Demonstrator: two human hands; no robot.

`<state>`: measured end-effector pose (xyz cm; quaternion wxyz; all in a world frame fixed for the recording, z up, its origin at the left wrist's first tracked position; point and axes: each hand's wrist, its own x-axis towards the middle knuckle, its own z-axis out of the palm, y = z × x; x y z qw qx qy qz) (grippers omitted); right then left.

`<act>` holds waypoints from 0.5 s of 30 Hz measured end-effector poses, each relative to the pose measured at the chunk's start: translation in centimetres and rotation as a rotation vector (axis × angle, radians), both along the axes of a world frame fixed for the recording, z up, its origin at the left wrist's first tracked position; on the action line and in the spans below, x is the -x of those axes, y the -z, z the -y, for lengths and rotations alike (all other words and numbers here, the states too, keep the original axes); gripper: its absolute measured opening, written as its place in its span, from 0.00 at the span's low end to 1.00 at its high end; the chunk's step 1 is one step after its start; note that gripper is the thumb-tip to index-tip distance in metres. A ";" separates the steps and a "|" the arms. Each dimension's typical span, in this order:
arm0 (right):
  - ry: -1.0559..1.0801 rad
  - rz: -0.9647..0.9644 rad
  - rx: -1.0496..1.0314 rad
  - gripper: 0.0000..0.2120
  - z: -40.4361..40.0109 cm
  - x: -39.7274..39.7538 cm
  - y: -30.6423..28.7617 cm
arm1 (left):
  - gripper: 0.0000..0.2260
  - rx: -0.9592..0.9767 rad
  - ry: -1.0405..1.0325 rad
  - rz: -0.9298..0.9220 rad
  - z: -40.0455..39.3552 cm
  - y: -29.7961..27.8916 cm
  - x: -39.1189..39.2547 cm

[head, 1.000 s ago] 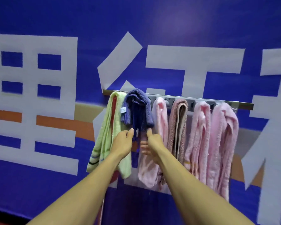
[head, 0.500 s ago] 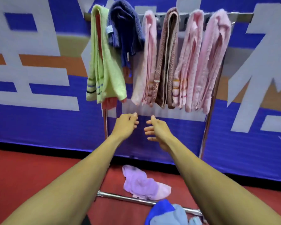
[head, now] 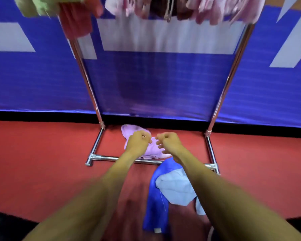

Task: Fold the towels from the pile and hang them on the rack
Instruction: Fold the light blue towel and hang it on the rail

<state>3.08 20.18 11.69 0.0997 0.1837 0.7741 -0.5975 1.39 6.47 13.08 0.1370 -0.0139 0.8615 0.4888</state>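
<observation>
The floor [head: 42, 162] is plain red. Behind the shiny silver rack [head: 87, 80] hangs a deep blue banner [head: 163, 84] with large white shapes and a black strip along its bottom edge. On the floor lie a lilac towel [head: 152, 150], a bright blue towel [head: 155, 202] with a small white label, and a pale blue towel [head: 175, 186]. At the top edge hang blurred towel ends: a lime green one [head: 35, 6], a red one [head: 75, 16], several pink ones [head: 233, 11] and a dark brown one [head: 160, 7].

Hands over towels on the floor

Left hand [head: 137, 142] and right hand [head: 169, 143], fingers loosely curled, hover above a lilac towel [head: 152, 150] inside the rack [head: 92, 94] base.
</observation>
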 end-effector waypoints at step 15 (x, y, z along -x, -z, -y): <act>-0.379 0.200 -0.423 0.15 -2.6 -3.0 17.7 | 0.14 0.100 0.107 0.458 -2.6 16.8 -1.1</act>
